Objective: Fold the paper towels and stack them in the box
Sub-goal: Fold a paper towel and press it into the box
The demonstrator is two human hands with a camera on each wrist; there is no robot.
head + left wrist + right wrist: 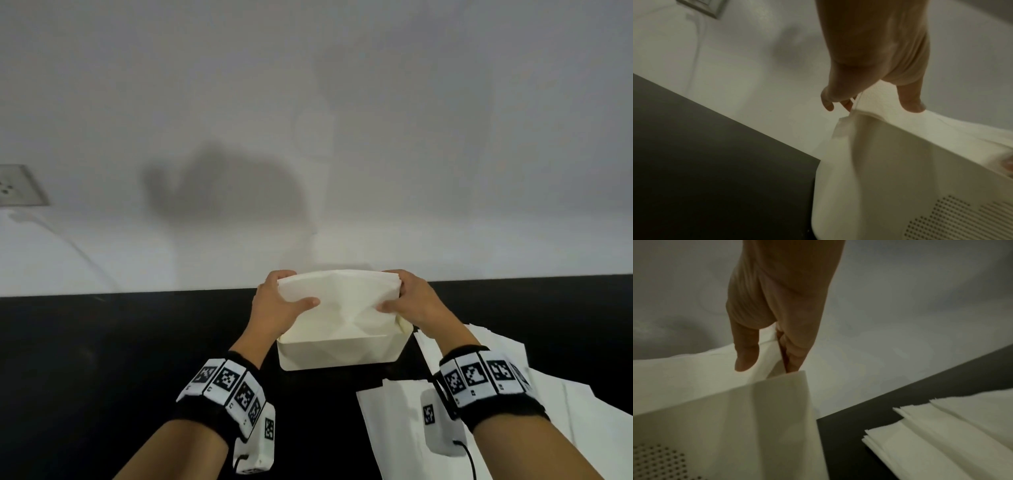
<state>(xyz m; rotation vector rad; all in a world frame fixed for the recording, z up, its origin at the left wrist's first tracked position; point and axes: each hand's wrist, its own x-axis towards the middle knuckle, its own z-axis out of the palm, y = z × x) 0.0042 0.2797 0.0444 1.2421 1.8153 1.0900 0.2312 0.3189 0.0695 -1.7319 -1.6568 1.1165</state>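
A folded white paper towel (pixel 337 301) is held over the cream box (pixel 339 354), which stands on the black table near the wall. My left hand (pixel 279 301) grips the towel's left end, thumb on top and fingers under it. My right hand (pixel 407 301) grips the right end the same way. In the left wrist view the left hand (pixel 869 100) pinches the towel (pixel 890 107) above the box's wall (pixel 890 162). The right wrist view shows my right hand (pixel 768 356) with its thumb on the towel (pixel 694 369) just above the box (pixel 735 418).
Loose unfolded paper towels (pixel 513 411) lie on the black table (pixel 102 359) to the right of the box, seen as stacked sheets (pixel 941 434) in the right wrist view. A white wall (pixel 308 137) rises directly behind the box. A wall socket (pixel 17 185) and cable sit at the far left.
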